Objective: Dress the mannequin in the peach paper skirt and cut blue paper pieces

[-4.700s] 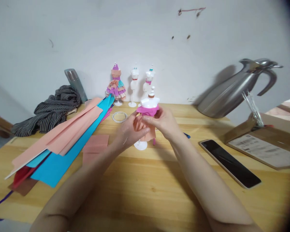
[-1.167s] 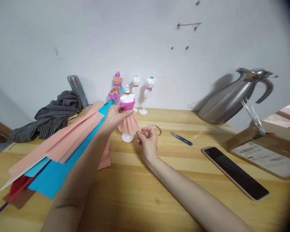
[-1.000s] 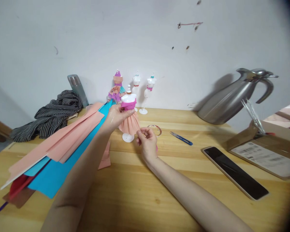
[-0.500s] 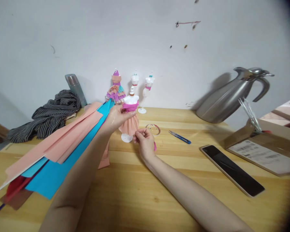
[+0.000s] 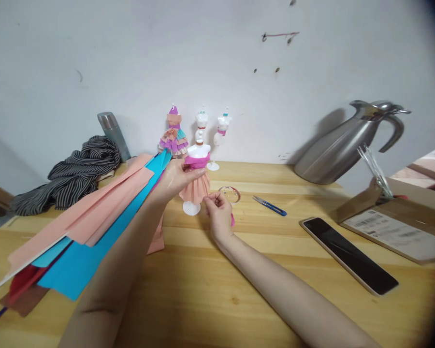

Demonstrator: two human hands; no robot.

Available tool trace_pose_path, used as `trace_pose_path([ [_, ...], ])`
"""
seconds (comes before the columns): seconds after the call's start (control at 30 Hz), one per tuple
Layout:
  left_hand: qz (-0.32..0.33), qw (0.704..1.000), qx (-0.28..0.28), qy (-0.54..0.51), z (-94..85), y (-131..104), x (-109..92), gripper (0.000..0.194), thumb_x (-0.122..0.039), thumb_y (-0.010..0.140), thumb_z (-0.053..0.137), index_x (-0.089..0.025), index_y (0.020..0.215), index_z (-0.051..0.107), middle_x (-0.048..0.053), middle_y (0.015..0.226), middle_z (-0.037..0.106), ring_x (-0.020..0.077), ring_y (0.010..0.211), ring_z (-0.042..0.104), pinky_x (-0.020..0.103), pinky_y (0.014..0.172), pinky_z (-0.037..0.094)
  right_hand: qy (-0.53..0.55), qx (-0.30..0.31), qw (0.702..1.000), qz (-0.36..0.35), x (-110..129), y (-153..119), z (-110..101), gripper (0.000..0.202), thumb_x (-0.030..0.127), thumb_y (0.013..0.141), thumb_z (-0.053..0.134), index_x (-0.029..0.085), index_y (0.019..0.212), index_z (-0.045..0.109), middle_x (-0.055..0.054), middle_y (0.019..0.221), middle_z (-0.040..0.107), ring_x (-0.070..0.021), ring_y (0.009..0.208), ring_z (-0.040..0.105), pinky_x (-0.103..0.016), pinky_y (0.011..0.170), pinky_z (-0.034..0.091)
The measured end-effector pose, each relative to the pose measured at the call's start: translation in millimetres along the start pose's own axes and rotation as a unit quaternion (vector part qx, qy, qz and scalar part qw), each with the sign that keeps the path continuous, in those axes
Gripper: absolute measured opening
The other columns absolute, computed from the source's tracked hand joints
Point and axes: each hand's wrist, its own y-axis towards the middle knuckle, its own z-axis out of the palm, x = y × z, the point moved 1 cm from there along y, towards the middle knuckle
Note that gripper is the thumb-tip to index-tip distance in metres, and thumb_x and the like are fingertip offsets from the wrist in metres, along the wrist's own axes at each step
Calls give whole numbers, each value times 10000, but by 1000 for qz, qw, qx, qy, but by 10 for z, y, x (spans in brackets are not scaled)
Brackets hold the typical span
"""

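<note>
From where I stand, the form (image 5: 199, 151) is in front of the person, near the middle of the table (image 5: 217, 285), leaning a little; whether its base (image 5: 191, 209) rests fully on the wood I cannot tell. The left hand (image 5: 176, 180) is closed round its waist, thumb across the front, the other fingertips hidden behind, just under the pink top (image 5: 197, 161). That hold probably steadies the form and pins the gathers of the peach skirt (image 5: 195, 187). The right hand (image 5: 217, 212) has thumb and forefinger pinched together at the skirt's lower edge, the other fingers curled in; it seems to draw the hem outward, perhaps so the folds fan evenly.

The dressed form (image 5: 173, 133) and two barer ones stand back by the wall, likely there to be seen without being knocked. The papers (image 5: 108, 203) lie fanned beside the left forearm, within easy reach, and the snips (image 5: 271, 206) and the ring (image 5: 239, 195) sit just past the right hand, handy too. The phone (image 5: 350, 256) lies dark-screened, well apart from the work.

As for containers, the box (image 5: 406, 222) at the right has a clear bundle (image 5: 375, 169) poking up from it; what else is inside is hidden. The steel jug (image 5: 333, 145) leans toward the wall and the flask (image 5: 110, 125) tilts behind the scarf (image 5: 83, 169); neither shows its contents
</note>
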Motion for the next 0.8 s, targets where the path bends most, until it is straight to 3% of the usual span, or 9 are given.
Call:
trace_pose_path([
  [0.17,9,1000,-2,-6,-8,0,2,220,-329,690,687,-148,655,566,-26,615,493,121,632,470,257,599,366,-39,-9,998,-53,16,15,-14,151,250,665,627,196,705,491,76,593,387,-97,536,351,-236,531,311],
  [0.4,12,1000,-5,-1,21,-2,1,240,-323,677,707,-152,611,552,-29,585,474,115,609,444,248,570,346,-124,-3,971,-206,324,106,-51,139,256,724,630,190,720,508,75,592,348,-100,541,348,-242,531,311],
  [0.6,20,998,-2,52,52,-24,-6,221,-328,699,685,-152,617,579,-32,576,469,111,595,436,249,566,351,-264,40,912,-310,381,182,-92,101,231,761,616,192,737,525,42,659,445,-115,593,419,-259,574,357],
  [0.8,32,999,18,31,92,-42,-15,132,-279,696,678,-149,693,653,-20,627,551,135,664,511,262,628,412,-314,43,873,-372,398,183,-92,159,185,793,571,197,665,476,41,603,438,-113,548,426,-265,562,357],
])
